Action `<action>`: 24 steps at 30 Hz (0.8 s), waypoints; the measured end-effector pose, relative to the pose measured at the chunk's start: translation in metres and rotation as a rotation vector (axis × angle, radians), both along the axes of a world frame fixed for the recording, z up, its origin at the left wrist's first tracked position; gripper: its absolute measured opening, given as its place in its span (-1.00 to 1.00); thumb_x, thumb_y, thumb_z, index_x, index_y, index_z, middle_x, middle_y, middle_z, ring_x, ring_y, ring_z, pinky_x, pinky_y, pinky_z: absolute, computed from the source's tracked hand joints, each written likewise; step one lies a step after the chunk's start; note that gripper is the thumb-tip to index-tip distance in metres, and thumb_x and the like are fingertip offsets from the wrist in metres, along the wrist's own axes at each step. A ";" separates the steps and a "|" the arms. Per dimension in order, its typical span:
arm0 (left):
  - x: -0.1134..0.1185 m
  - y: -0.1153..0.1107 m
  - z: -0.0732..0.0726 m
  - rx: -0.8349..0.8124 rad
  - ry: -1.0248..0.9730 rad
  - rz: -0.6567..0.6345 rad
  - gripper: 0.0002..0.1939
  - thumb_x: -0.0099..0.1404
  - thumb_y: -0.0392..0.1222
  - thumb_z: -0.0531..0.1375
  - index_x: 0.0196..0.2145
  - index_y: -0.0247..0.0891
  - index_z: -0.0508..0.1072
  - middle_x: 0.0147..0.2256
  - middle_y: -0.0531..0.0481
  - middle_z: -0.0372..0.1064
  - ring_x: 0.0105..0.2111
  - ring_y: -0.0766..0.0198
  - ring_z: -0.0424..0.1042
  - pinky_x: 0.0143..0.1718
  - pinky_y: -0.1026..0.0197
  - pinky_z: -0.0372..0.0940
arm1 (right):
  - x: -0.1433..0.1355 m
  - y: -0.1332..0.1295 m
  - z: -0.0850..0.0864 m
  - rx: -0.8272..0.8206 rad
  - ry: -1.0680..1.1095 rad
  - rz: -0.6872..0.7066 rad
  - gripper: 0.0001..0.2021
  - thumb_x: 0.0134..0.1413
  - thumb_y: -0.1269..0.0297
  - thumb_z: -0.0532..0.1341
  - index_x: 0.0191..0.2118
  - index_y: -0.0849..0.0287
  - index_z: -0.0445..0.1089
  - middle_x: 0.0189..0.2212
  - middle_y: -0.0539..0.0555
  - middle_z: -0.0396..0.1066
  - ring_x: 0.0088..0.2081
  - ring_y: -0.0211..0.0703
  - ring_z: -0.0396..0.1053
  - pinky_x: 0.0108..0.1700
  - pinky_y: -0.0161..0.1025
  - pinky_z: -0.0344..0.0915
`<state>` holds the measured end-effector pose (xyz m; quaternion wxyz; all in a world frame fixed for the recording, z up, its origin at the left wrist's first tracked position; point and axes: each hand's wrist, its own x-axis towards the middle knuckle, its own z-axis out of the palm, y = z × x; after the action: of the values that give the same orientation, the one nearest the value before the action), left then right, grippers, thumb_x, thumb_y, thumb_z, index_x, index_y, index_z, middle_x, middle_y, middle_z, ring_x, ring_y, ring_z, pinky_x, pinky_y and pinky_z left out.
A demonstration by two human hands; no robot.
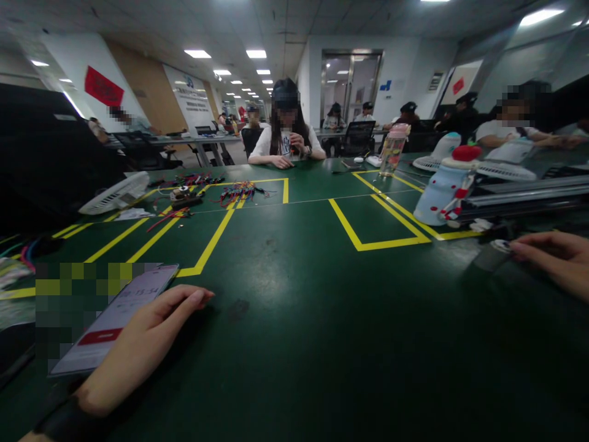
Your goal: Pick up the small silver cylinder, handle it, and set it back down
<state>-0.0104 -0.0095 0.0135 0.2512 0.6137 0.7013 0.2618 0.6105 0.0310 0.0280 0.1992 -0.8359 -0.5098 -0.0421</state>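
Note:
My left hand [159, 322] rests over the green table [294, 344] at the left, its fingers pressed together, beside a phone [122, 313] that shows a timer. Whether those fingers hold anything small is hidden. At the far right, the fingertips of my right hand [552, 255] are closed on the rim of a small grey cylinder [492, 256], which stands on the table and tilts slightly. Just beyond it is a light blue bottle [435, 193] with a red top.
Wire bundles [237, 193] and a white fan [117, 191] lie at the back left. Yellow tape [214, 242] marks the table. A person [288, 132] sits opposite. A clear bottle [393, 150] and metal rails [519, 193] stand back right.

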 end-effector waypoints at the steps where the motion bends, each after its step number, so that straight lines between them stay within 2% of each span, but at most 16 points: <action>1: 0.000 0.000 0.000 -0.005 -0.005 0.003 -0.64 0.30 0.14 0.07 -0.15 -0.12 0.48 -0.17 0.05 0.54 -0.07 0.07 0.44 0.02 0.10 0.25 | -0.004 -0.001 0.002 -0.037 0.043 -0.018 -0.57 0.00 -0.13 0.15 -0.13 0.07 0.44 -0.35 0.16 0.42 -0.49 -0.20 0.26 -0.39 -0.21 0.15; 6: -0.001 0.000 -0.001 0.020 -0.003 0.010 -0.66 0.28 0.13 0.09 -0.18 -0.09 0.51 -0.19 0.09 0.55 -0.09 0.11 0.47 -0.02 0.17 0.28 | -0.023 -0.001 0.014 -0.042 0.096 -0.046 -0.55 0.01 -0.14 0.14 -0.07 0.03 0.41 -0.24 0.15 0.42 -0.40 -0.18 0.30 -0.31 -0.19 0.18; 10: -0.002 0.000 -0.003 0.001 -0.005 0.019 -0.65 0.28 0.16 0.09 -0.18 -0.08 0.50 -0.20 0.10 0.55 -0.09 0.09 0.47 0.00 0.12 0.27 | -0.022 0.003 0.015 -0.061 0.121 -0.046 -0.57 0.00 -0.09 0.17 -0.10 0.09 0.43 -0.24 0.19 0.43 -0.39 -0.16 0.30 -0.31 -0.17 0.17; 13: -0.001 0.001 -0.003 -0.007 -0.014 0.008 -0.62 0.28 0.17 0.08 -0.16 -0.11 0.48 -0.18 0.05 0.55 -0.07 0.05 0.45 0.03 0.08 0.25 | -0.020 0.004 0.016 -0.090 0.149 -0.091 -0.58 0.01 -0.07 0.17 -0.09 0.05 0.43 -0.19 0.17 0.42 -0.38 -0.17 0.28 -0.29 -0.17 0.15; 17: 0.000 0.001 -0.001 -0.017 -0.013 0.005 -0.62 0.28 0.16 0.08 -0.16 -0.13 0.49 -0.17 0.04 0.55 -0.07 0.07 0.44 0.02 0.11 0.25 | -0.022 0.005 0.016 -0.088 0.191 -0.068 -0.60 0.03 -0.02 0.17 -0.04 0.00 0.42 -0.09 0.13 0.39 -0.32 -0.18 0.29 -0.25 -0.17 0.15; 21: -0.001 0.000 -0.001 -0.015 0.000 0.004 -0.63 0.28 0.16 0.08 -0.16 -0.10 0.49 -0.18 0.08 0.55 -0.07 0.09 0.45 0.01 0.13 0.25 | -0.027 0.005 0.016 -0.029 0.163 -0.161 -0.50 -0.06 -0.13 0.20 -0.06 0.06 0.43 -0.18 0.18 0.41 -0.33 -0.13 0.29 -0.30 -0.17 0.15; 24: -0.003 0.000 -0.002 -0.010 0.002 -0.003 -0.63 0.29 0.17 0.07 -0.16 -0.09 0.48 -0.17 0.08 0.54 -0.06 0.08 0.44 0.02 0.13 0.24 | -0.033 0.004 0.016 -0.031 0.185 -0.177 -0.53 -0.05 -0.10 0.20 -0.09 0.12 0.46 -0.21 0.20 0.42 -0.34 -0.10 0.30 -0.31 -0.16 0.16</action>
<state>-0.0130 -0.0096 0.0115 0.2539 0.6136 0.7019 0.2576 0.5772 0.0349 0.0439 0.2280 -0.8808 -0.4141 0.0253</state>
